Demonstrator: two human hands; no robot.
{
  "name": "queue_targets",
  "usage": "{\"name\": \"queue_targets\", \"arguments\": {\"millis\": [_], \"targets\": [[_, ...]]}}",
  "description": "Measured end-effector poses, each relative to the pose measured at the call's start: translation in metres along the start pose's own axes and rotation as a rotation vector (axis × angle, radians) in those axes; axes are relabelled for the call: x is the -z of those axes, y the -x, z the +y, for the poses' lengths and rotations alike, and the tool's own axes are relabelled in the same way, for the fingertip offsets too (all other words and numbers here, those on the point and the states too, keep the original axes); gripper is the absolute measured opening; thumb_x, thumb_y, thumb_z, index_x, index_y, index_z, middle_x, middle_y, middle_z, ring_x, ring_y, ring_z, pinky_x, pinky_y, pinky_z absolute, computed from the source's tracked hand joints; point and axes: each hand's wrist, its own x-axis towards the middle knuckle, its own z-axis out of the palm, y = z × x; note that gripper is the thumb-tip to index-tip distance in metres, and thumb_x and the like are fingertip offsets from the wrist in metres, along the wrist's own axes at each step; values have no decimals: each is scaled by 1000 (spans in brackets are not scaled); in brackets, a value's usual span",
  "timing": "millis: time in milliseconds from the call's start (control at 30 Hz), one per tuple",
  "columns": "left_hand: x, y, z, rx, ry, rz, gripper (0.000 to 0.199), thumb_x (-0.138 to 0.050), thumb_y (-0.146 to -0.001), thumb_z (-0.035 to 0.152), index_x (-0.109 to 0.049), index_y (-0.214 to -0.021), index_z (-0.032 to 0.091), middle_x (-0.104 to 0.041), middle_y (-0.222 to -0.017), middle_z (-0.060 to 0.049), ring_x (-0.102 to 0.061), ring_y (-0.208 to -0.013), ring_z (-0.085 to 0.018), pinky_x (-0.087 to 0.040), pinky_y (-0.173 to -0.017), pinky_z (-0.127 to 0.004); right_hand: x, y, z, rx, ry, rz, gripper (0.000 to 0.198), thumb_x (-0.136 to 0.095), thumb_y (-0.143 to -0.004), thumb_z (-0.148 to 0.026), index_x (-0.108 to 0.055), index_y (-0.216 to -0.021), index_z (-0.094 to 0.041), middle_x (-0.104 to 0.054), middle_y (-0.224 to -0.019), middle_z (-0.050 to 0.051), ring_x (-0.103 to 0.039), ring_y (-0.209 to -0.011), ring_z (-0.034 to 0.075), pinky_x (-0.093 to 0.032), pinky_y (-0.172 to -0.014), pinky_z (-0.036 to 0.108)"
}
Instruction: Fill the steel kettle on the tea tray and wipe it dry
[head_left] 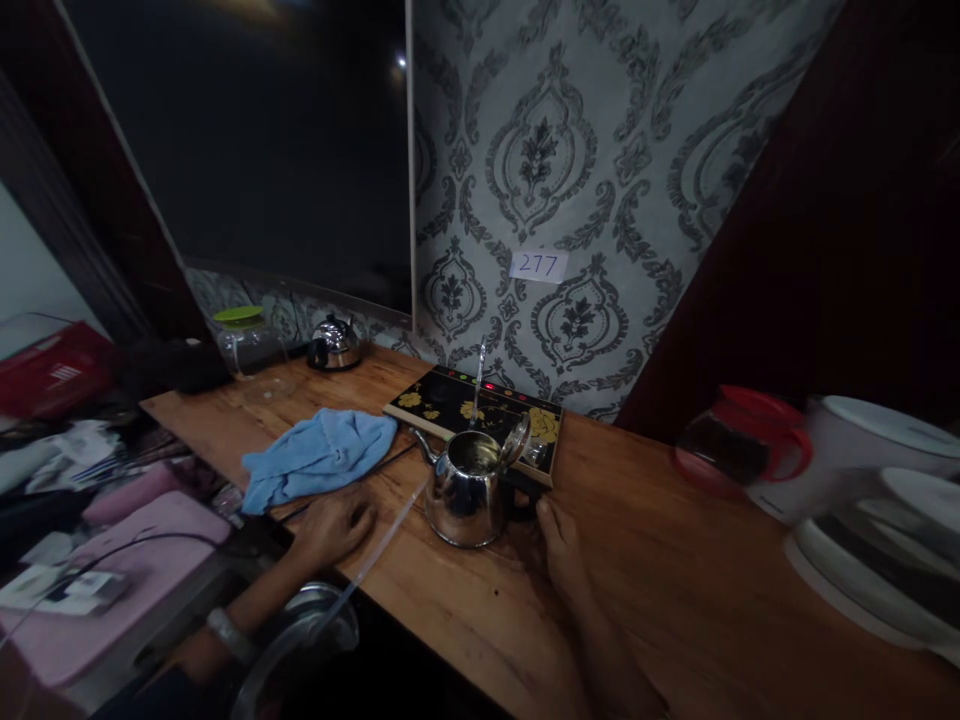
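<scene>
A shiny steel kettle (pixel 466 505) stands on the wooden table with its lid (pixel 517 440) tipped up and its spout pointing left. At its black handle is my right hand (pixel 559 550), thumb on top and the other fingers partly hidden in shadow, closed on it. My left hand (pixel 334 525) rests at the table's front edge, fingers curled in, with nothing visible in them. Behind the kettle lies a black tea stove (pixel 431 400) with gold flowers, a red light and an upright clear spout (pixel 478 380). A blue cloth (pixel 322 455) lies crumpled beyond my left hand.
A glass jar (pixel 255 360) with a green lid and a second small kettle (pixel 334 343) stand at the back left. On the right are a red-lidded pot (pixel 739 440) and white appliances (pixel 885 540). A clear tube (pixel 390 535) runs over the edge toward a metal vessel (pixel 319 610) below.
</scene>
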Motion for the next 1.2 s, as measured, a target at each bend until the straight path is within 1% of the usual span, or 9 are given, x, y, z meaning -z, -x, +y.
{"name": "queue_targets", "arguments": {"millis": [67, 200, 333, 400, 667, 933, 1033, 1200], "targets": [[0, 0, 0, -1, -8, -3, 28, -39, -85, 34, -58, -70, 20, -63, -71, -4, -58, -68, -17, -37, -62, -27, 0, 0, 3, 3, 5, 28, 54, -49, -82, -67, -71, -88, -17, -72, -86, 7, -63, -86, 25, -49, -78, 34], [1, 0, 0, -7, -36, -24, 29, -37, -86, 35, -57, -70, 20, -63, -73, -4, -58, -68, -18, -36, -62, -28, -2, 0, 7, 4, -3, 50, 57, -50, -80, -69, -72, -88, -18, -72, -85, 9, -64, -88, 28, -50, -78, 36], [2, 0, 0, -2, -33, -28, 29, -38, -85, 34, -58, -71, 20, -64, -74, -4, -58, -68, -17, -35, -61, -27, -2, 0, 4, -10, -1, 45, 57, -49, -80, -69, -72, -86, -17, -72, -87, 9, -64, -86, 26, -49, -79, 36], [2, 0, 0, -3, -20, -19, 28, -39, -85, 33, -59, -71, 20, -64, -74, -4, -58, -68, -17, -35, -61, -27, -1, 0, 1, -25, 4, 32, 56, -49, -80, -69, -71, -86, -17, -72, -87, 9, -64, -84, 25, -49, -77, 35], [0, 0, -1, -19, -4, -9, 29, -38, -85, 33, -58, -70, 20, -64, -73, -4, -58, -69, -17, -37, -62, -27, 0, 1, -4, -16, -16, -19, 53, -48, -82, -66, -69, -83, -17, -69, -77, 6, -62, -77, 22, -49, -71, 31], [1, 0, 0, -32, -14, 10, 29, -39, -85, 33, -58, -68, 20, -62, -70, -4, -58, -67, -17, -37, -62, -27, 0, -1, 4, -11, 6, 0, 56, -48, -82, -68, -70, -87, -16, -72, -90, 9, -64, -86, 25, -48, -80, 34], [0, 0, -1, -22, -25, 8, 28, -39, -84, 33, -59, -70, 20, -62, -71, -4, -58, -67, -17, -37, -61, -27, -1, -1, 7, -6, 8, 25, 57, -48, -81, -68, -71, -88, -16, -72, -91, 10, -65, -87, 26, -48, -82, 36], [-1, 0, -3, -15, -23, 14, 28, -40, -84, 33, -59, -69, 20, -63, -71, -4, -57, -67, -17, -36, -60, -27, -1, 0, 12, 10, 8, 54, 57, -50, -81, -68, -72, -92, -17, -73, -90, 10, -65, -90, 27, -50, -81, 36]]}}
